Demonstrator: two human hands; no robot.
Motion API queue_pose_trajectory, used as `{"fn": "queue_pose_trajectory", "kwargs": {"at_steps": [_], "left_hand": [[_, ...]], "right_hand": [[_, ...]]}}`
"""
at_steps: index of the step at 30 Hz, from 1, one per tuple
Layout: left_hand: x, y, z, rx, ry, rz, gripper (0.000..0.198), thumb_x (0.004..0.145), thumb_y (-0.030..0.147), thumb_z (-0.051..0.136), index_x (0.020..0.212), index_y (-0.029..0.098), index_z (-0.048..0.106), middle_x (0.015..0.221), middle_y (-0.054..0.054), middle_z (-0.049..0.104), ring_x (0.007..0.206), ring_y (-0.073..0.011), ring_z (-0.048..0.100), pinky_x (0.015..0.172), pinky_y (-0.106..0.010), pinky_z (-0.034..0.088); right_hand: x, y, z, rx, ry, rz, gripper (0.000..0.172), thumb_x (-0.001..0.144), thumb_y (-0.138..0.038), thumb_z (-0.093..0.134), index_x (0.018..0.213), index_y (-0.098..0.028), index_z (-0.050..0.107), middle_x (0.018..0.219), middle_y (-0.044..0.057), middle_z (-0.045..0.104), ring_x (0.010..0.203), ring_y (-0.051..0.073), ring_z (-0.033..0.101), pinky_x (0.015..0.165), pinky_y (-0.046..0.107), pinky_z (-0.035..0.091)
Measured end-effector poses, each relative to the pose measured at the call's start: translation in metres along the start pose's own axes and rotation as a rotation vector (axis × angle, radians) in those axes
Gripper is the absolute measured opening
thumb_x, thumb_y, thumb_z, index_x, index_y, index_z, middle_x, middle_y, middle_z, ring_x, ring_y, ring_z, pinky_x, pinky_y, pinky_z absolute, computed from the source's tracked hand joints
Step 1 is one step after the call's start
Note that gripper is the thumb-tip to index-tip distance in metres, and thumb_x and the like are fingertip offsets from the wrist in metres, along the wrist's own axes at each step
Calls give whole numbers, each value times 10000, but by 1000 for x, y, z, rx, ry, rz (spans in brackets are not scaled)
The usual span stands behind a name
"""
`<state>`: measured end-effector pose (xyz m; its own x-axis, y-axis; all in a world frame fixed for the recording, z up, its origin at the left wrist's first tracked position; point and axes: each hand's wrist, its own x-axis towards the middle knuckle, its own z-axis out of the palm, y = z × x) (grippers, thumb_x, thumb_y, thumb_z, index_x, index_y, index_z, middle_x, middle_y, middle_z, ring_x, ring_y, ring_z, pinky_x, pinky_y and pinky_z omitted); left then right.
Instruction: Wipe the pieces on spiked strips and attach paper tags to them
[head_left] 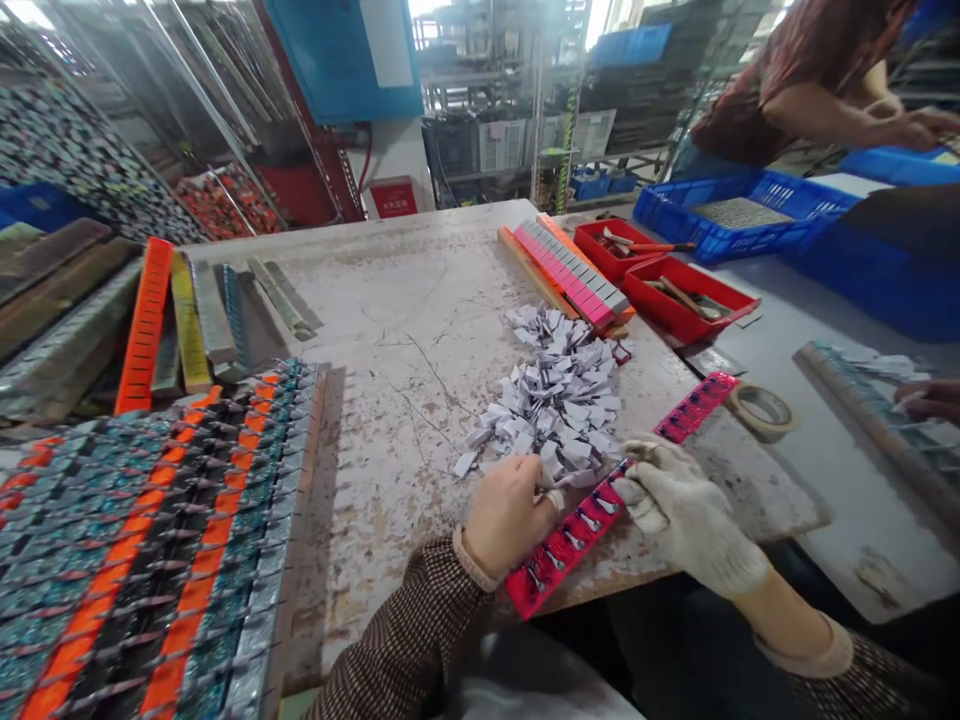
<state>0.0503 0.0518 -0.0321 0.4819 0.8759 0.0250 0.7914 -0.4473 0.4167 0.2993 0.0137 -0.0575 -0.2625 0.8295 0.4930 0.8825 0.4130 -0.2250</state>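
A long pink-red strip (559,556) lies slantwise at the table's front edge, with small silvery metal pieces set along it in a row. My left hand (510,515), bare but for a white cover on a finger, is closed in a pinch above the strip's middle, at the edge of a pile of white paper-like slips (559,395). Whatever is between its fingertips is too small to tell. My right hand (694,515), in a white knitted glove, has its fingers bent together over the strip; what they hold is hidden.
At left, a block of teal, orange and black strips (161,540) bristles with thin pointed pieces. Red trays (686,300), pink and grey bars (570,270) and a tape roll (763,408) lie to the right. A co-worker's arms (847,115) are over blue crates (739,215); another hand (934,400) shows at far right.
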Motion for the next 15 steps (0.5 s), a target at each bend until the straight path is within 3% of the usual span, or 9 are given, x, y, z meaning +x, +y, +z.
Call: {"fn": "queue_pose_trajectory", "kwargs": {"at_steps": [4, 7, 9, 12, 14, 15], "left_hand": [[-17, 17, -2, -39, 221, 167, 156, 822, 122, 660, 809, 214, 534, 819, -26, 635, 764, -214, 585, 697, -329, 439], [-26, 29, -2, -55, 332, 297, 158, 817, 104, 659, 823, 206, 538, 820, -38, 631, 762, -221, 565, 694, -339, 432], [-30, 32, -3, -147, 361, 306, 146, 822, 120, 672, 882, 193, 561, 843, -44, 633, 779, -220, 562, 700, -331, 438], [-36, 31, -9, -404, 270, 211, 169, 878, 238, 697, 995, 176, 591, 881, -44, 631, 789, -199, 560, 692, -297, 438], [-38, 29, -13, -585, 91, 185, 156, 952, 314, 639, 880, 187, 584, 811, -15, 601, 727, -162, 531, 650, -263, 399], [-39, 28, -15, -665, 2, 200, 262, 986, 340, 595, 779, 190, 540, 746, 4, 562, 678, -141, 497, 623, -253, 368]], "right_hand": [[6, -30, -11, 87, 96, 76, 159, 958, -354, 582, 854, -236, 608, 1201, 141, 673, 1294, 353, 560, 1064, 574, 494], [9, -55, -16, 265, 70, 126, 162, 996, -317, 533, 883, -237, 616, 1179, 112, 693, 1231, 292, 614, 1014, 496, 552], [9, -66, -19, 389, 80, 174, 139, 1006, -275, 526, 907, -241, 617, 1186, 93, 697, 1192, 247, 641, 1001, 429, 571], [7, -72, -28, 487, 112, 162, 109, 988, -225, 549, 901, -245, 611, 1235, 86, 675, 1196, 211, 649, 966, 331, 590], [3, -73, -36, 524, 93, 132, 119, 966, -204, 568, 865, -243, 617, 1262, 89, 662, 1229, 216, 640, 969, 316, 589], [1, -74, -40, 546, 73, 135, 125, 957, -207, 580, 846, -243, 625, 1272, 91, 661, 1249, 229, 632, 983, 327, 586]]}}
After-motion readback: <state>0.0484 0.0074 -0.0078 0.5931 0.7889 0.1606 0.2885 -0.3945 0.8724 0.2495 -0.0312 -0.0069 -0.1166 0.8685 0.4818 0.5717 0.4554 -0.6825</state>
